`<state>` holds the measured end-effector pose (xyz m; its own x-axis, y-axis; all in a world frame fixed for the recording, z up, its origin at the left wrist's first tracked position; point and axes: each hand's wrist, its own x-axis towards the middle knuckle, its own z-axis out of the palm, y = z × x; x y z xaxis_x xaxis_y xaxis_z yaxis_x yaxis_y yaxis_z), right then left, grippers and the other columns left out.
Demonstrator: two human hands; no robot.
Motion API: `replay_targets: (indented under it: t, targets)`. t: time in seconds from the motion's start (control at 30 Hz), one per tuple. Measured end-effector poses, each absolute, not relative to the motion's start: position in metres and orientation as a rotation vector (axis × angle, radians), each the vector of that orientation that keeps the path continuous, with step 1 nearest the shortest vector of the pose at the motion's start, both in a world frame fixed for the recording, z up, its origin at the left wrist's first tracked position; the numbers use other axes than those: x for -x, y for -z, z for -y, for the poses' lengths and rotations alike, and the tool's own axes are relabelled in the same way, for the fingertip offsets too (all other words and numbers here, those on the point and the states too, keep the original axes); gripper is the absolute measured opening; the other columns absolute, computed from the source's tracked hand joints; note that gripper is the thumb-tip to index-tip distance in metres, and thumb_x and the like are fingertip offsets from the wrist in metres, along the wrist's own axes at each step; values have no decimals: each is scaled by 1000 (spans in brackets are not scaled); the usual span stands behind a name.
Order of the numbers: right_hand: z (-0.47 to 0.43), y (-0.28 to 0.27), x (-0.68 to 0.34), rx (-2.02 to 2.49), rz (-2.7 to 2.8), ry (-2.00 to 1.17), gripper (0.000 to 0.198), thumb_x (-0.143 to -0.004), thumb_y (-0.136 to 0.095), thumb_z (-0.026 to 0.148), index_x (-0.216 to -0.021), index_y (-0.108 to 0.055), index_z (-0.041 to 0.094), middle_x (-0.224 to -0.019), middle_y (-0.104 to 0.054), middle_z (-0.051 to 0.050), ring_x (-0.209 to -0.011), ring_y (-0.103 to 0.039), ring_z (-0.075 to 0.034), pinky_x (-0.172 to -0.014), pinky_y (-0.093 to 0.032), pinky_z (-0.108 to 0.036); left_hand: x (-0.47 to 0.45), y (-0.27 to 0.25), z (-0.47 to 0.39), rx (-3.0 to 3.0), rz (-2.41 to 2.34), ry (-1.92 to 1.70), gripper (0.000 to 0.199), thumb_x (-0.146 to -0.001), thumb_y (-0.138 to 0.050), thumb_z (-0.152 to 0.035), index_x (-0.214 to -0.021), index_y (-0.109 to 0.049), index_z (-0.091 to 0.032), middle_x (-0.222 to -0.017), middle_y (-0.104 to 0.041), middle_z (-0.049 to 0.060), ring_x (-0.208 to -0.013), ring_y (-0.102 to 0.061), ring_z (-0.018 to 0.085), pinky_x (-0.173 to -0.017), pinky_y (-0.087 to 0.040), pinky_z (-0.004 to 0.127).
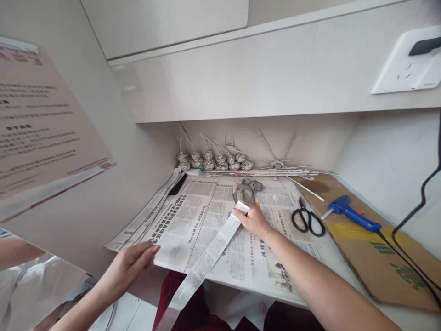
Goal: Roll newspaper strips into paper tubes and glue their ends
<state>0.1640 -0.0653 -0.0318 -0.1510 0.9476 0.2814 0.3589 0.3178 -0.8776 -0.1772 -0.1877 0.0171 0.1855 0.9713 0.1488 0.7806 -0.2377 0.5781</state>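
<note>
My right hand pinches the upper end of a long newspaper strip between thumb and fingers. The strip slants down to the left across the table's front edge, towards my lap. My left hand hovers by the front left of the newspaper-covered table, fingers together against the thumb; whatever may be between them is hidden. Just beyond my right hand lies a crumpled grey cloth. Black-handled scissors rest on the newspaper to the right.
A blue hot glue gun lies on a cardboard sheet, its cord trailing right. Woven paper gourds line the back wall beside thin paper sticks. A dark flat object sits back left. Low overhead stands a white cabinet panel.
</note>
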Motion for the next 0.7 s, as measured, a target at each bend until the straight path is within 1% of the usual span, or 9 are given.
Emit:
replay_targets:
  t: [0.1, 0.17, 0.23, 0.3, 0.4, 0.47, 0.5, 0.57, 0.7]
  targets:
    - [62, 31, -167, 1245, 1669, -747, 34, -77, -57, 45, -61, -61, 15, -57, -61, -3, -55, -56, -15, -52, -40, -24, 130, -35, 136, -2238, -1352, -687, 30, -90, -37, -33, -75, -58, -19, -73, -60, 1, -70, -56, 13, -68, -46, 24]
    - [60, 30, -169, 1256, 1666, -758, 33, -76, -57, 45, -60, -58, 16, -55, -58, -1, -54, -52, -14, -50, -38, -23, 94, -40, 103, -2321, -1173, -723, 23, -90, -38, -28, -91, -59, -20, -89, -63, 3, -82, -58, 14, -77, -46, 25]
    - [59, 31, -170, 1235, 1693, -777, 31, -77, -57, 43, -62, -57, 16, -56, -56, 0, -54, -51, -12, -51, -37, -22, 59, -39, 68, -2431, -1012, -762, 24, -89, -41, -24, -105, -59, -22, -103, -62, 4, -93, -58, 14, -83, -46, 26]
    - [58, 32, -170, 1227, 1717, -771, 28, -77, -56, 40, -62, -55, 17, -56, -54, 1, -54, -49, -12, -51, -37, -22, 26, -32, 31, -2563, -915, -809, 31, -86, -47, -21, -115, -56, -22, -113, -59, 6, -105, -54, 16, -91, -43, 29]
    - [55, 35, -170, 1235, 1717, -762, 25, -78, -55, 38, -64, -56, 17, -57, -53, 1, -54, -49, -12, -51, -36, -22, -14, -11, -17, -2676, -861, -810, 54, -81, -54, -20, -133, -43, -19, -132, -45, 13, -121, -43, 23, -101, -36, 37]
    - [54, 38, -170, 1219, 1719, -759, 24, -79, -54, 38, -67, -57, 17, -59, -56, 0, -57, -51, -12, -52, -37, -22, -34, 7, -37, -2700, -881, -803, 58, -75, -62, -25, -131, -47, -16, -129, -48, 15, -119, -44, 27, -99, -36, 41]
    - [53, 38, -170, 1213, 1720, -759, 25, -80, -53, 38, -68, -58, 17, -60, -57, 0, -58, -53, -13, -53, -38, -22, -40, 16, -43, -2692, -889, -809, 49, -76, -61, -24, -124, -55, -15, -121, -53, 15, -113, -48, 27, -97, -38, 41]
    - [52, 39, -169, 1219, 1718, -762, 26, -80, -53, 38, -65, -57, 17, -61, -59, -1, -58, -54, -13, -53, -38, -22, -48, 31, -48, -2662, -903, -845, 30, -80, -53, -19, -108, -65, -15, -107, -60, 12, -102, -54, 23, -90, -43, 37]
    - [53, 37, -169, 1256, 1692, -748, 29, -79, -53, 39, -61, -55, 16, -57, -57, 0, -54, -51, -12, -50, -35, -21, -49, 41, -46, -2603, -929, -940, 25, -80, -48, -13, -91, -70, -18, -91, -62, 6, -89, -57, 17, -82, -45, 29]
